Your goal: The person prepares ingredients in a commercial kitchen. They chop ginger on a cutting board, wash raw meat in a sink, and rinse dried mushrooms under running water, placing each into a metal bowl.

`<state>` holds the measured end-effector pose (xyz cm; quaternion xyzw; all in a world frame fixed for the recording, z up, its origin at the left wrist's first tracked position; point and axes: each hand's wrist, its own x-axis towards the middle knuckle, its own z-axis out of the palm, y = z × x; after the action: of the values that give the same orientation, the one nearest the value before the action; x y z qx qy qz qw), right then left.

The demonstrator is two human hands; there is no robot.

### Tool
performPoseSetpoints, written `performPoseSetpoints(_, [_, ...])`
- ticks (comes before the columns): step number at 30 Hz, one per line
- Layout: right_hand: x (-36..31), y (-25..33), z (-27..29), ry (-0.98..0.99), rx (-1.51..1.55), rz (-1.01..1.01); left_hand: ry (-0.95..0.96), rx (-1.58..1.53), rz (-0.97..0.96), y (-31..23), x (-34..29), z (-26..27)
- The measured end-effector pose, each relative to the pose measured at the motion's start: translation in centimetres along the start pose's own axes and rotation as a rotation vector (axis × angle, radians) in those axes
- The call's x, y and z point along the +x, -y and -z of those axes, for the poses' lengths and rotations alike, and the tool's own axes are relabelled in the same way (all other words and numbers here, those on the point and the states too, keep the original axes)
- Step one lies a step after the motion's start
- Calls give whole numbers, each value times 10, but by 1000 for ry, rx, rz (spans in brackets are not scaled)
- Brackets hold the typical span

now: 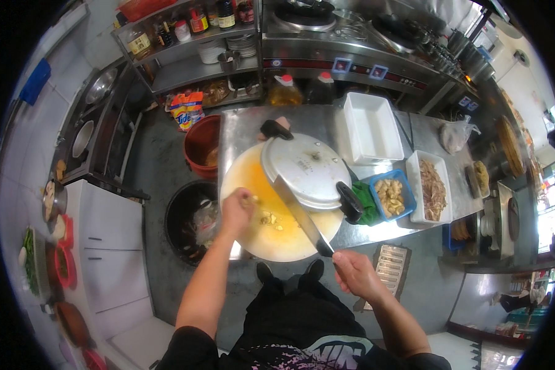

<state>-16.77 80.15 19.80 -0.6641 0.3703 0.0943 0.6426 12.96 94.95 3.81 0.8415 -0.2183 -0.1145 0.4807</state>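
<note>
My right hand [355,271] grips the dark handle of a kitchen knife [302,214], whose broad blade slants up and left, over the cutting board and against the pressure cooker. My left hand [237,213] hovers above the board's left side, slightly blurred, its fingers drawn together; a small pale bit shows at the fingertips. Several pale yellow chopped pieces [269,218] lie between the hand and the blade. They rest on a round, yellow-stained cutting board [253,243]. A silver pressure cooker [305,163] with black handles covers the board's far right part.
On the steel table [376,233] are a green cloth [367,206], a blue basket [390,196] of pale chunks, a white tray [433,188] of sliced food and a white bin [370,129]. Black tub [177,228] and red-brown bucket [197,148] stand on the floor at left.
</note>
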Motion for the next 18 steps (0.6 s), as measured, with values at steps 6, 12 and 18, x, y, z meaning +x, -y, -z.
performPoseSetpoints(6, [37, -13, -29, 194, -41, -182, -188, 113, -117, 17, -9, 51])
performPoseSetpoints(12, [53, -26, -24, 115, -53, -264, -29, 171, -286, 7, -42, 18])
performPoseSetpoints(18, [54, -30, -30, 140, -108, -124, 62, 246, -577, 8, -57, 18])
